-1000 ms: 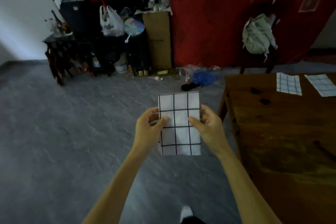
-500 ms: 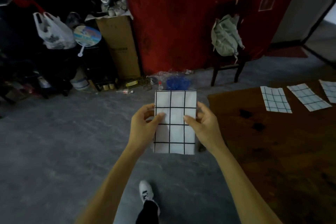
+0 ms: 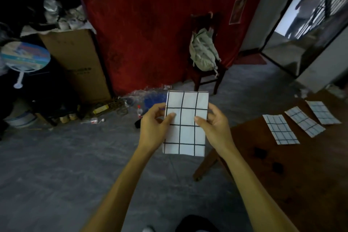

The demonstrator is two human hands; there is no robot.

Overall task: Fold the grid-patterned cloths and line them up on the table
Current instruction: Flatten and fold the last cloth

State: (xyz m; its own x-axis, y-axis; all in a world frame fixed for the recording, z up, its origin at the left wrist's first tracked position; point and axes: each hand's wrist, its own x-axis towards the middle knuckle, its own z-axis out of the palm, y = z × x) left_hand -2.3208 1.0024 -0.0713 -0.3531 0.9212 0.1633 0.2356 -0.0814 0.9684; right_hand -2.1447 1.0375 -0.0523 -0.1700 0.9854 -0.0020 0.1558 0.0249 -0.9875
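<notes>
A folded white cloth with a black grid point(image 3: 186, 118) is held upright in front of me, over the grey floor. My left hand point(image 3: 155, 128) pinches its left edge, thumb on the front. My right hand point(image 3: 214, 128) pinches its right edge the same way. To the right stands the dark wooden table point(image 3: 301, 175). Three folded grid cloths lie in a row near its far edge: one point(image 3: 280, 132), a second point(image 3: 304, 123) and a third point(image 3: 323, 112).
A wooden chair point(image 3: 205, 73) with a pale green backpack point(image 3: 203, 52) stands against the red wall. Cardboard box point(image 3: 79, 62), bags and bottles clutter the left. A person point(image 3: 303, 9) stands in the open doorway at the far right.
The view has swung right, so more of the table and a third laid cloth show, plus the doorway. Both hands keep the same hold on the folded cloth.
</notes>
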